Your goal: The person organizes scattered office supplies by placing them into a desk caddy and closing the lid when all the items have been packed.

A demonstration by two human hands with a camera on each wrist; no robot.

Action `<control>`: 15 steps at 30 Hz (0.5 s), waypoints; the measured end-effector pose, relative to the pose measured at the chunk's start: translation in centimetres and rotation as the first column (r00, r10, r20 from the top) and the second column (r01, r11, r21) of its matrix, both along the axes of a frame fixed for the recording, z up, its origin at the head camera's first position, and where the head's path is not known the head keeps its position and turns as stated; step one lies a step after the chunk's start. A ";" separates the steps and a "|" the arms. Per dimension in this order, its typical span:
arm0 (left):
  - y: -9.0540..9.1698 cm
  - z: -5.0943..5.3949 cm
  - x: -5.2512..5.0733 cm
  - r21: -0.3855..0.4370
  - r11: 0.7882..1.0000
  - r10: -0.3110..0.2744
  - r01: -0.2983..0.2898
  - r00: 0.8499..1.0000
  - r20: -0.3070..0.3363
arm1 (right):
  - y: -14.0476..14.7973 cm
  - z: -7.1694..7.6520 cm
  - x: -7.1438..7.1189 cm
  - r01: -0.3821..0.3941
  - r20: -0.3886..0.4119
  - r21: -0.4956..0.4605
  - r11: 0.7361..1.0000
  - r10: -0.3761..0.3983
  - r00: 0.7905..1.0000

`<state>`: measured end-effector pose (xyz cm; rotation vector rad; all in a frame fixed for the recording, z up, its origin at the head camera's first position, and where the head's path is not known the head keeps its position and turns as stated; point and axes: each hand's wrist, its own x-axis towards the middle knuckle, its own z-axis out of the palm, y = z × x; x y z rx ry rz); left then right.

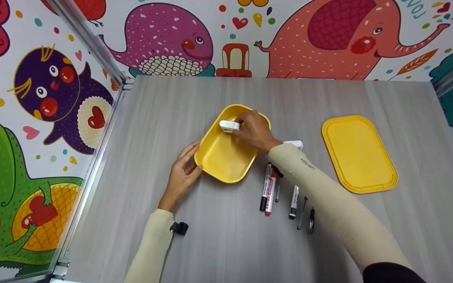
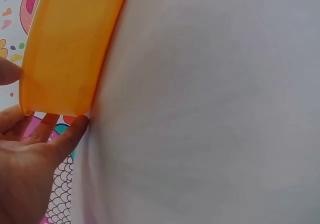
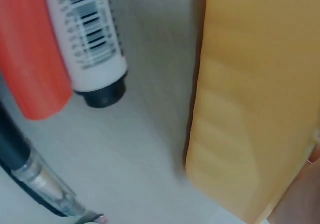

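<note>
A yellow plastic bin (image 1: 222, 157) stands on the table in the head view. My left hand (image 1: 179, 177) rests against its outer left side and near corner, fingers mostly straight. In the left wrist view, the thumb and fingertips touch the bin's wall (image 2: 72, 54). My right hand (image 1: 255, 129) reaches inside and pinches a small white object with a rounded end (image 1: 229, 126), whose exact kind I cannot tell. In the right wrist view, a sliver of that hand (image 3: 300, 196) shows beyond the bin's outer wall (image 3: 245, 94); the white object is hidden there.
Right of the bin lie a black-capped marker (image 1: 266, 186), a red marker (image 1: 270, 194), another marker (image 1: 294, 202) and several pens, including a black one (image 1: 312, 220). Another white item (image 1: 295, 144) is partly behind the right sleeve. A yellow lid (image 1: 360, 154) lies further right.
</note>
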<state>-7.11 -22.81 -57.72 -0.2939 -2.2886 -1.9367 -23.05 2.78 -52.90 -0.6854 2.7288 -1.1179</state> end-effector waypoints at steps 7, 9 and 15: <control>0.1 -0.1 0.1 -0.003 1.000 -0.004 0.004 1.000 0.002 | -0.4 -0.2 0.0 0.005 0.015 0.015 1.000 -0.006 1.000; 0.1 -0.1 0.1 -0.002 1.000 -0.003 0.003 1.000 -0.002 | -0.5 -0.3 0.0 0.003 0.016 0.039 0.999 -0.004 1.000; 0.0 0.0 0.0 0.003 1.000 0.000 0.000 1.000 -0.003 | -0.4 -0.3 0.0 -0.022 0.036 0.125 0.992 0.018 0.999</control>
